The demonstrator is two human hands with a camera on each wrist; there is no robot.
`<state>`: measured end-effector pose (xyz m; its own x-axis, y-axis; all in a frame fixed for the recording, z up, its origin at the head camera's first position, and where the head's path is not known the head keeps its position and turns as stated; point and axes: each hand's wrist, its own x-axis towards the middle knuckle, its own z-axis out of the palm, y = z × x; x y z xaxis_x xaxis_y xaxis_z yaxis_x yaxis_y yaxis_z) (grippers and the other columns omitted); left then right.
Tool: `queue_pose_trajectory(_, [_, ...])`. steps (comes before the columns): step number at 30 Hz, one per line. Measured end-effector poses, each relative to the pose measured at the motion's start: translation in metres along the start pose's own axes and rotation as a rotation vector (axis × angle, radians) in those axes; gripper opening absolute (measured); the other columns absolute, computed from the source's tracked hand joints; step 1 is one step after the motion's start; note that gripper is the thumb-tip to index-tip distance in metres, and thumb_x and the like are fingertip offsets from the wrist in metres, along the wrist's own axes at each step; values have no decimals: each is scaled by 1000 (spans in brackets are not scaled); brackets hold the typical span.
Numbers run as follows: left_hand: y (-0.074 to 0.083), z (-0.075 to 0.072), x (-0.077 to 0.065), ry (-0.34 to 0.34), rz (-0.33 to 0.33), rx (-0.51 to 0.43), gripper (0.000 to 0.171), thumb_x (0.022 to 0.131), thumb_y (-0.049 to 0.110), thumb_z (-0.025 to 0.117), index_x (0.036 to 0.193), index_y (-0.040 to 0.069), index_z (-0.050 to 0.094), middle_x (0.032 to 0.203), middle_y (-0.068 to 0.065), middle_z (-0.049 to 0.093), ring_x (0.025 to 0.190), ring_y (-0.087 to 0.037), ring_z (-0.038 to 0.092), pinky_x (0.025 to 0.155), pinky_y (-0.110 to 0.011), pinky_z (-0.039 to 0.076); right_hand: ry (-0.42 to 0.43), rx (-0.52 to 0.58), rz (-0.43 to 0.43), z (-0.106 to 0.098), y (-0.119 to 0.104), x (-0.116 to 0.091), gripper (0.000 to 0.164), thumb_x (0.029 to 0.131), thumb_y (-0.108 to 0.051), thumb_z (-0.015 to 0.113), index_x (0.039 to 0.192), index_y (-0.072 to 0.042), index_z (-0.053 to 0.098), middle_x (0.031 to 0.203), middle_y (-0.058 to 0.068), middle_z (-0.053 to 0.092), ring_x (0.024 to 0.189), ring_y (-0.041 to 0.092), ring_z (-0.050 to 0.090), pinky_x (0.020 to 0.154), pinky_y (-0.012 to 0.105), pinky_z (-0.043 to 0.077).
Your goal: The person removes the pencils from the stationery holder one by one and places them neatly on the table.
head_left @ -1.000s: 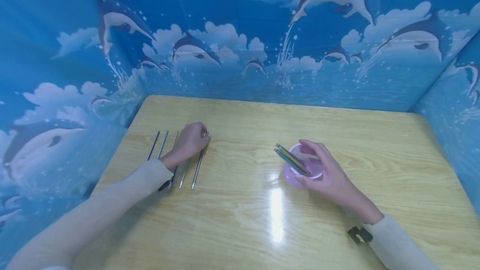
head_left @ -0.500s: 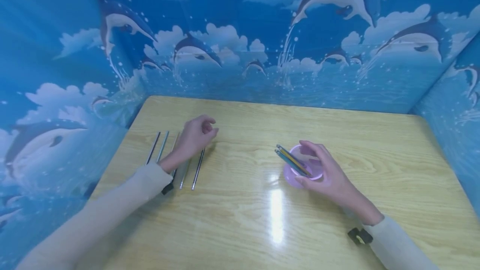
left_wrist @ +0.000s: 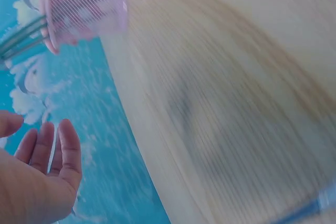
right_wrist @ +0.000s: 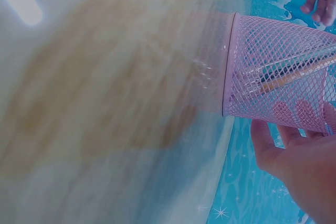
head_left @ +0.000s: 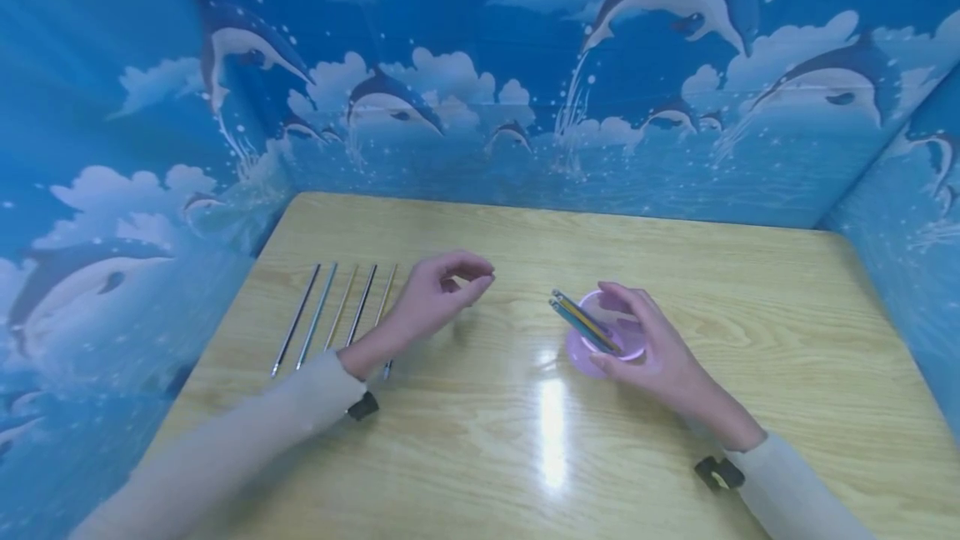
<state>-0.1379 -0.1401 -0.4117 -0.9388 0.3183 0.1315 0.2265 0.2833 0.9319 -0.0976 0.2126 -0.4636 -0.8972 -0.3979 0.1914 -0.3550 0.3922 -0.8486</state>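
My right hand (head_left: 652, 352) grips a pink mesh pencil cup (head_left: 579, 352), its thumb and fingers round the wall. Several pencils (head_left: 585, 322) lean out of the cup toward the left. Left of the cup, my left hand (head_left: 446, 294) hovers above the table with fingers loosely bent and nothing visible between them. In the left wrist view, the same left hand (left_wrist: 47, 182) shows parted, unoccupied fingers. The right wrist view has the cup (right_wrist: 278, 72) standing on the table, pencils (right_wrist: 294, 74) visible through its mesh.
Several pencils (head_left: 321, 311) lie in a spaced row on the left of the wooden table (head_left: 480, 440). My left forearm (head_left: 300, 407) covers part of that row. Blue dolphin-print cloth (head_left: 465, 65) hangs behind the table and along both sides.
My left hand has left the rightmost pencil of the row and moved right toward the cup, carrying nothing visible. My right hand and the cup stay put.
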Motion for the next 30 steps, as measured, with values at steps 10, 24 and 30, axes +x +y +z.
queue_pose_trajectory(10, [12, 42, -4, -122, 117, -158, 26, 101, 7, 76, 127, 1, 75, 122, -5, 77, 110, -22, 71, 83, -35, 63, -2, 8, -3, -1, 1, 1, 96, 88, -13, 93, 168, -18, 39, 152, 13, 56, 135, 38, 56, 110, 70, 49])
queue_pose_trajectory(24, [18, 78, -8, -38, 182, -243, 24, 97, -1, 79, 121, -2, 76, 113, -7, 78, 99, -22, 72, 81, -35, 65, -9, 15, -9, -1, 0, 0, 96, 89, -14, 92, 169, -20, 39, 154, 12, 54, 138, 39, 55, 112, 71, 46])
queue_pose_trajectory(30, [23, 83, -8, -4, 171, -277, 19, 100, 2, 78, 117, -3, 77, 110, -8, 78, 90, -33, 74, 81, -35, 66, -3, 2, -9, -1, 0, 0, 96, 88, -14, 93, 168, -20, 39, 153, 11, 55, 138, 36, 55, 113, 70, 46])
